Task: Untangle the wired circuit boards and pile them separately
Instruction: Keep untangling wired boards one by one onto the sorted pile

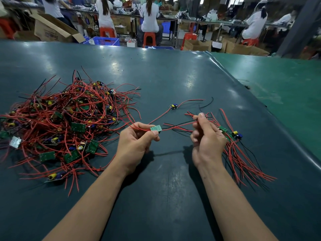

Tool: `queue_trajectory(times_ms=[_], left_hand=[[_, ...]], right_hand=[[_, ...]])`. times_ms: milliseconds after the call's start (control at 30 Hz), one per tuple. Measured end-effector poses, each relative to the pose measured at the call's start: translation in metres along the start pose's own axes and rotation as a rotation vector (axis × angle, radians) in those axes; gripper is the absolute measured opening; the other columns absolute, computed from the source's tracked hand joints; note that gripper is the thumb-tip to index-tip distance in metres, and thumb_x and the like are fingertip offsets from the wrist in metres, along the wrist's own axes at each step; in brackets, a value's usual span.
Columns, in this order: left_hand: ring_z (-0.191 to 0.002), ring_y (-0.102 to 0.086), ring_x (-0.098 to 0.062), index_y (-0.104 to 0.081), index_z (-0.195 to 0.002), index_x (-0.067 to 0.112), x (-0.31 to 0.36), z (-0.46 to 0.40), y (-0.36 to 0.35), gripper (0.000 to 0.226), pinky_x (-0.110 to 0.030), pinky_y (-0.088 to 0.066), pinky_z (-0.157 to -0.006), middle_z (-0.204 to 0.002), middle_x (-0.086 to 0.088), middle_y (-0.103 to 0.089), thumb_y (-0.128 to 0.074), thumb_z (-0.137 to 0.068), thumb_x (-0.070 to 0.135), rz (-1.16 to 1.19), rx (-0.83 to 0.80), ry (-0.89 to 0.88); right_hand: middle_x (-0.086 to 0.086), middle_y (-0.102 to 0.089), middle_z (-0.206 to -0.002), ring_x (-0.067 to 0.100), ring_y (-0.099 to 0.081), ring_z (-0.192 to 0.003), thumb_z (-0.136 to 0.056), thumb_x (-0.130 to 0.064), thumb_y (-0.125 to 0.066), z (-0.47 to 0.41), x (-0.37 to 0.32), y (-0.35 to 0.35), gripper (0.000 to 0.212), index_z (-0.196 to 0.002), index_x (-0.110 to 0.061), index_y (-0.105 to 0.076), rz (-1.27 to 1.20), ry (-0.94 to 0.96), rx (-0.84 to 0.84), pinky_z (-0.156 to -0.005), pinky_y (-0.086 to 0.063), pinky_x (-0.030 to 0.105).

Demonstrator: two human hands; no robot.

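A worker's left hand [137, 143] pinched a small green circuit board [156, 128] between thumb and curled fingers above the dark, glossy table mat [156, 75], while the right hand [206, 141] gripped the board's thin red and black wires [178, 126] between thumb and fingers. A tangled heap of wired boards [64, 122] lay to the left, a sorted pile [238, 150] fanned out just right of the right hand, and one lone board [173, 106] sat beyond the hands. Print on a cardboard box [52, 30] behind the table was too blurred to read.
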State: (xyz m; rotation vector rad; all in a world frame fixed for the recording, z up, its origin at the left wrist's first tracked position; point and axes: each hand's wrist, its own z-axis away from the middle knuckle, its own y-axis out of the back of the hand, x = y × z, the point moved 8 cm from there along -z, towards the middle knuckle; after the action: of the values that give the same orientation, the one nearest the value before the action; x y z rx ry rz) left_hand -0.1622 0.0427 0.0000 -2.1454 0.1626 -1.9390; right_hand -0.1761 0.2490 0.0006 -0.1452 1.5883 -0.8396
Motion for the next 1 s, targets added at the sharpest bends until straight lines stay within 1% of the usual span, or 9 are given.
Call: queue_trajectory(times_ms=[100,167,267,333,500,733,833,900,1000], left_hand=[[-0.042,-0.038,-0.007,-0.061,-0.084,0.013,0.001,-0.003,0.007,0.015,-0.016,-0.03,-0.039,-0.062,-0.002,-0.067,-0.062,-0.089,-0.001,0.08,0.069,-0.007],[-0.042,-0.037,-0.007,-0.061,-0.087,0.012,0.002,-0.004,0.007,0.012,-0.016,-0.03,-0.038,-0.063,-0.002,-0.067,-0.062,-0.089,0.0,0.085,0.067,-0.022],[-0.041,-0.041,-0.006,-0.062,-0.086,0.01,0.002,-0.001,-0.001,0.013,-0.016,-0.032,-0.04,-0.062,-0.004,-0.069,-0.063,-0.087,-0.003,0.011,-0.023,-0.029],[-0.042,-0.044,-0.005,-0.062,-0.085,0.009,0.002,0.0,-0.004,0.015,-0.015,-0.034,-0.042,-0.061,-0.003,-0.068,-0.064,-0.087,-0.005,-0.038,-0.061,-0.039],[-0.041,-0.041,-0.005,-0.061,-0.079,0.013,0.002,-0.002,-0.001,0.019,-0.015,-0.032,-0.04,-0.058,-0.003,-0.066,-0.065,-0.086,-0.004,-0.02,-0.013,-0.021],[-0.041,-0.039,-0.006,-0.061,-0.076,0.017,0.001,-0.003,-0.002,0.022,-0.016,-0.031,-0.041,-0.06,-0.004,-0.066,-0.069,-0.084,-0.002,-0.009,-0.014,-0.018],[-0.041,-0.038,-0.007,-0.065,-0.07,0.021,0.003,-0.002,-0.001,0.021,-0.017,-0.03,-0.04,-0.061,-0.005,-0.066,-0.073,-0.078,0.003,0.009,-0.011,-0.01],[-0.041,-0.038,-0.007,-0.066,-0.069,0.022,0.002,-0.002,0.001,0.028,-0.017,-0.03,-0.04,-0.061,-0.005,-0.066,-0.069,-0.083,-0.003,0.008,0.004,-0.007],[-0.04,-0.038,-0.006,-0.061,-0.077,0.017,0.001,-0.003,0.006,0.024,-0.016,-0.03,-0.039,-0.059,-0.002,-0.065,-0.064,-0.087,-0.005,0.027,0.061,-0.026]], right_hand=[[-0.002,-0.062,-0.063,0.008,-0.045,-0.042,-0.093,-0.026,-0.064,0.0,0.004,-0.005,0.017,-0.085,-0.013,-0.072,0.028,-0.093,-0.074,-0.038,-0.032,0.018],[-0.003,-0.064,-0.065,0.007,-0.047,-0.042,-0.088,-0.028,-0.069,0.008,0.017,-0.016,0.015,-0.09,-0.013,-0.07,0.165,-0.196,-0.204,-0.037,-0.034,0.017],[0.001,-0.066,-0.068,0.008,-0.048,-0.043,-0.08,-0.023,-0.072,0.03,0.038,-0.037,0.015,-0.091,-0.013,-0.074,0.301,-0.277,-0.454,-0.037,-0.036,0.017],[0.003,-0.065,-0.067,0.009,-0.047,-0.044,-0.086,-0.014,-0.069,0.034,0.041,-0.042,0.008,-0.089,-0.012,-0.077,0.323,-0.258,-0.499,-0.038,-0.036,0.017],[0.0,-0.064,-0.061,0.006,-0.045,-0.042,-0.087,-0.015,-0.071,0.02,0.031,-0.036,0.012,-0.077,-0.009,-0.075,0.313,-0.165,-0.378,-0.037,-0.034,0.015],[-0.001,-0.064,-0.058,0.006,-0.044,-0.042,-0.089,-0.017,-0.071,0.002,0.002,-0.013,0.028,-0.061,-0.013,-0.074,0.212,0.044,-0.101,-0.037,-0.033,0.018],[-0.002,-0.061,-0.054,0.005,-0.043,-0.041,-0.09,-0.017,-0.07,0.003,-0.002,-0.01,0.031,-0.059,-0.015,-0.073,0.201,0.09,-0.052,-0.036,-0.033,0.018],[-0.003,-0.06,-0.053,0.005,-0.043,-0.04,-0.091,-0.017,-0.068,0.002,-0.004,-0.007,0.03,-0.061,-0.015,-0.073,0.186,0.11,-0.016,-0.036,-0.032,0.017],[-0.006,-0.06,-0.056,0.006,-0.043,-0.039,-0.094,-0.018,-0.065,-0.001,-0.012,0.003,0.027,-0.068,-0.015,-0.069,0.153,0.17,0.068,-0.034,-0.031,0.017]])
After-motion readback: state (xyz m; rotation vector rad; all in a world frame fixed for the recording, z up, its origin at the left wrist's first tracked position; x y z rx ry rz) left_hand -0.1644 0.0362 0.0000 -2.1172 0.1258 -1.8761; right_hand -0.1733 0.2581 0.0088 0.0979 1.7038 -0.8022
